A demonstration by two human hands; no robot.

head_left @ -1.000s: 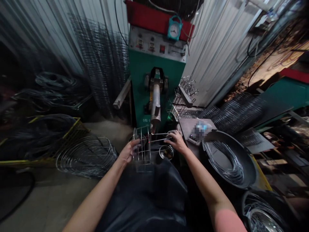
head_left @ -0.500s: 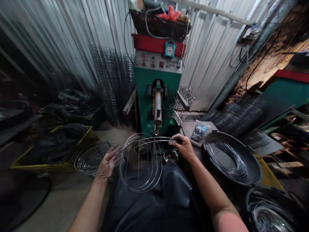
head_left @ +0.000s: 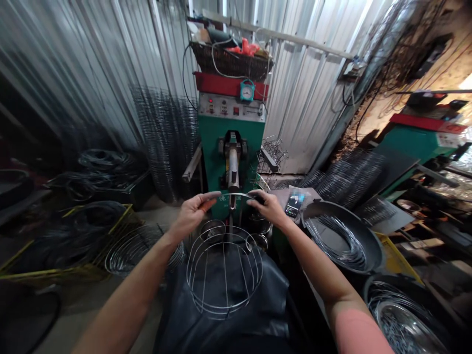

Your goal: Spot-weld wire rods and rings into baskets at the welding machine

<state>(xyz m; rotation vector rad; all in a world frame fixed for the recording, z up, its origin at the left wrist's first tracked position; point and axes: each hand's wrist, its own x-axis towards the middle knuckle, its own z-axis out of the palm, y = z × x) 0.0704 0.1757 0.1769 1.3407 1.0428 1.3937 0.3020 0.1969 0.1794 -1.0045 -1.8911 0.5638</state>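
A round wire basket frame (head_left: 224,273) hangs in front of me, over my dark apron. My left hand (head_left: 192,214) pinches the left end of its curved top wire (head_left: 230,196). My right hand (head_left: 268,207) grips the right end of the same wire. Both hands sit just below the silver electrode arm (head_left: 233,167) of a green welding machine (head_left: 231,132). The frame's ring and vertical ribs hang below the hands, toward my lap.
A phone (head_left: 293,205) lies on a small stand at the right. A black pan (head_left: 342,236) with wire rings sits beside it, another tub (head_left: 401,319) lower right. Wire coils (head_left: 136,248) and a yellow crate (head_left: 73,241) lie left. Mesh panels (head_left: 165,137) lean on the corrugated wall.
The wire frame was held sideways at the electrode, then turned and lowered. Now it hangs upright from its top wire, with both hands raised to that wire. My view tilted upward.
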